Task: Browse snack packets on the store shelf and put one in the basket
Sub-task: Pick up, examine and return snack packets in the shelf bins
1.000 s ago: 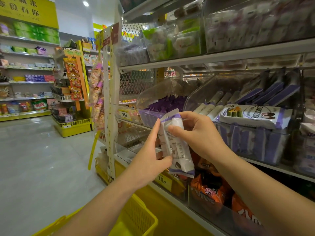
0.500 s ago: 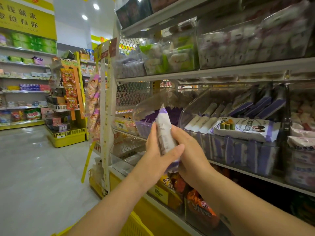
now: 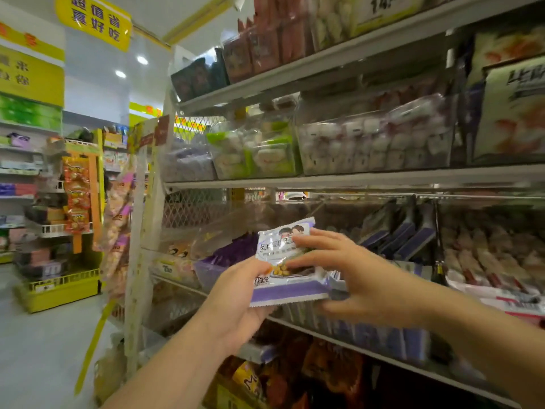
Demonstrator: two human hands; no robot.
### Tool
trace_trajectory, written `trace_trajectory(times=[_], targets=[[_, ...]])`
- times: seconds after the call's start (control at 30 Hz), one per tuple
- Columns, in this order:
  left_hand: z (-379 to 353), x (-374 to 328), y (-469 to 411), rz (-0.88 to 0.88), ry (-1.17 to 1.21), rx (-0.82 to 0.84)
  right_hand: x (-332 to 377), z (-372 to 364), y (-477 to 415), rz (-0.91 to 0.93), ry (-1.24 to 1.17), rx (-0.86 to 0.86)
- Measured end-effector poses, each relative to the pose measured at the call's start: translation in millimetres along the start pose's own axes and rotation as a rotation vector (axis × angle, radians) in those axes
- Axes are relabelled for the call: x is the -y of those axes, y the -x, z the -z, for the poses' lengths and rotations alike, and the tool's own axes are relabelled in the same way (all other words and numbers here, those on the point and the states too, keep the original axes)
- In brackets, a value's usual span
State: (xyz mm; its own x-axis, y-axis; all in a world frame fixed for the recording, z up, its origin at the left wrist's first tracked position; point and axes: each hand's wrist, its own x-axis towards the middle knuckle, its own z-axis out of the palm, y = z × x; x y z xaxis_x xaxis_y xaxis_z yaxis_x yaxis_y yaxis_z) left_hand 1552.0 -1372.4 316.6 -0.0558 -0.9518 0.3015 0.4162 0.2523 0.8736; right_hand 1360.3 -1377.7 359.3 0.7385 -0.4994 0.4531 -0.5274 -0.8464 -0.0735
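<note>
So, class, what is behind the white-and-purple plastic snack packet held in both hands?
Left of the white-and-purple snack packet, a clear plastic bin of purple wrappers shows behind it; the packet covers whatever is directly behind.

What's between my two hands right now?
The white and purple snack packet, in the head view; left hand holds its left edge, right hand its right.

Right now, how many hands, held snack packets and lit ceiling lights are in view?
Hands: 2, the left hand and the right hand
Snack packet, held by both hands: 1
Ceiling lights: 2
Total: 5
</note>
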Motion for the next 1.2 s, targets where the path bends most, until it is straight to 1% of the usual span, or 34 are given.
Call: trace_trajectory(times=[0.03,0.1,0.17,0.2,0.23,0.27,0.33,0.37,0.4,0.5,0.6,0.63,0.67,0.77,0.87,0.93,1.03,1.1,1.2], targets=[[-6.4,-0.2,-8.6,0.036,-0.004,0.021,-6.4,7.8,-3.3,-0.006,0.124,0.004],[-21.1,-1.2,-26.1,0.097,-0.035,0.035,-19.2,21.9,-9.9,-0.009,0.279,-0.02],[-32.4,-2.6,-46.8,0.097,-0.138,0.05,-35.0,35.2,-15.5,-0.018,0.34,-0.081],[-35.2,-3.0,-58.2,0.075,-0.246,0.043,-43.7,42.0,-17.7,-0.052,0.354,-0.107],[-35.1,-4.3,-69.5,0.009,-0.415,0.032,-52.5,48.5,-19.6,-0.097,0.373,-0.117],[-32.9,-6.1,-81.3,-0.098,-0.64,0.043,-61.8,54.0,-21.6,-0.138,0.402,-0.11],[-25.7,-8.7,-101.4,-0.353,-1.149,0.087,-80.5,61.4,-26.5,-0.173,0.469,-0.064],[-22.5,-9.7,-109.5,-0.411,-1.324,0.112,-88.7,63.2,-29.3,-0.179,0.499,-0.036],[-20.8,-9.9,-118.4,-0.448,-1.449,0.147,-96.6,64.7,-32.9,-0.182,0.539,-0.011],[-26.2,-2.1,-146.9,-0.487,-1.766,0.301,-115.5,67.3,-47.9,-0.191,0.706,0.029],[-42.8,10.6,-181.5,-0.321,-1.995,0.377,-127.1,65.7,-60.1,-0.187,0.803,0.037],[-46.1,13.7,-191.3,-0.288,-2.055,0.396,-130.4,62.8,-61.9,-0.161,0.83,0.028],[-48.4,16.0,-198.8,-0.29,-2.091,0.421,-133.8,59.9,-62.5,-0.134,0.855,0.017],[-49.5,17.6,-210.3,-0.341,-2.101,0.475,-142.6,55.4,-62.1,-0.134,0.876,0.016],[-51.8,21.7,-218.2,-0.427,-2.089,0.476,-150.0,56.4,-64.9,-0.194,0.8,0.035],[-52.2,24.0,-221.7,-0.491,-2.124,0.507,-154.9,57.3,-67.7,-0.206,0.75,0.093],[-53.5,25.7,-225.5,-0.469,-2.181,0.565,-160.8,60.5,-68.2,-0.218,0.677,0.147],[-57.0,28.4,-225.5,-0.468,-2.287,0.586,-164.3,63.2,-69.1,-0.219,0.622,0.16],[-62.4,34.5,-226.2,-0.458,-2.411,0.584,-164.5,66.8,-73.0,-0.316,0.516,0.181]])
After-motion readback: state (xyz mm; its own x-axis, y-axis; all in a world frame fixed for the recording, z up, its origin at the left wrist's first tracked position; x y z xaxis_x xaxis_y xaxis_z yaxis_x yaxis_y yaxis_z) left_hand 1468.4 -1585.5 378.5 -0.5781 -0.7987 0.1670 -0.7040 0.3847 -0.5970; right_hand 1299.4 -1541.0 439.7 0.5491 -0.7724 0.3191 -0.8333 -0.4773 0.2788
